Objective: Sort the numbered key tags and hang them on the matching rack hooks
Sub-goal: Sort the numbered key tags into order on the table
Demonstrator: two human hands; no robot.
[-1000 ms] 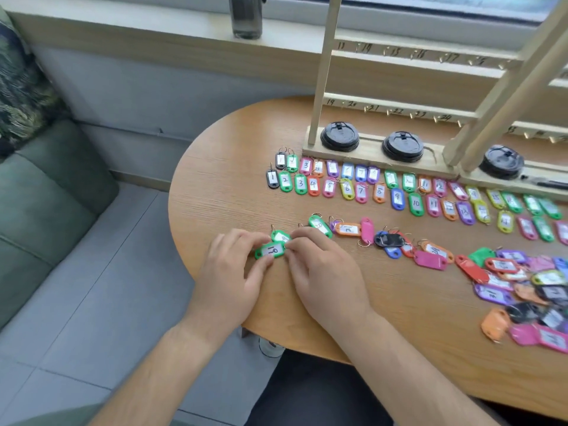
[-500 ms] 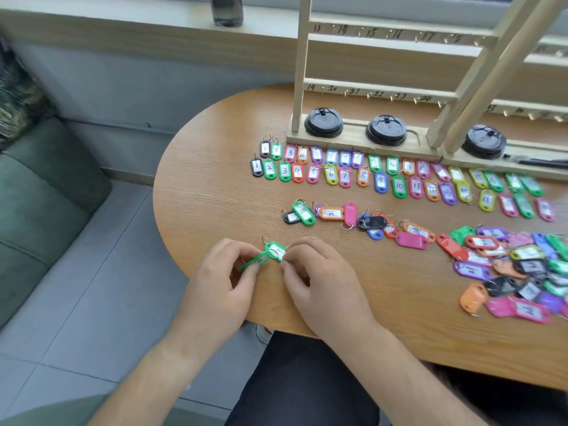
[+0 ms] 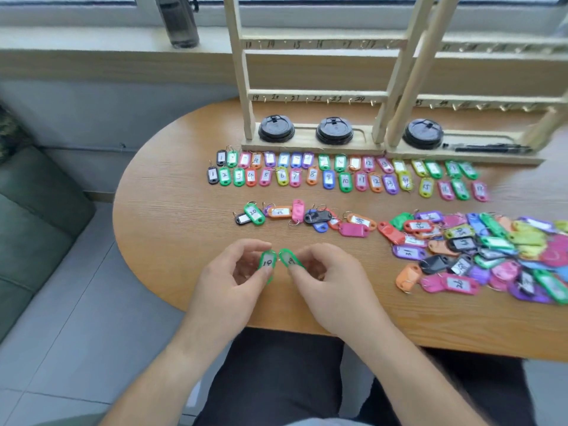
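My left hand (image 3: 229, 279) pinches a green key tag marked 18 (image 3: 266, 261) just above the table's near edge. My right hand (image 3: 330, 281) pinches a second green tag marked 19 (image 3: 290, 258), and the tops of the two tags nearly touch. Two sorted rows of numbered tags (image 3: 344, 175) lie in front of the wooden rack (image 3: 310, 96), whose rails carry numbered hooks. A short loose line of tags (image 3: 302, 215) lies in the middle. A heap of unsorted tags (image 3: 479, 250) covers the right side.
Three black cup lids (image 3: 276, 128) sit in the rack's base, and a black pen (image 3: 488, 148) lies in its right section. A dark bottle (image 3: 179, 21) stands on the windowsill. A green sofa (image 3: 33, 216) is on the left beyond the round wooden table (image 3: 172, 192).
The two green tags, held together before, are now apart, one in each hand, faces up showing 18 and 19. Both hands have drawn back toward the table's near edge.
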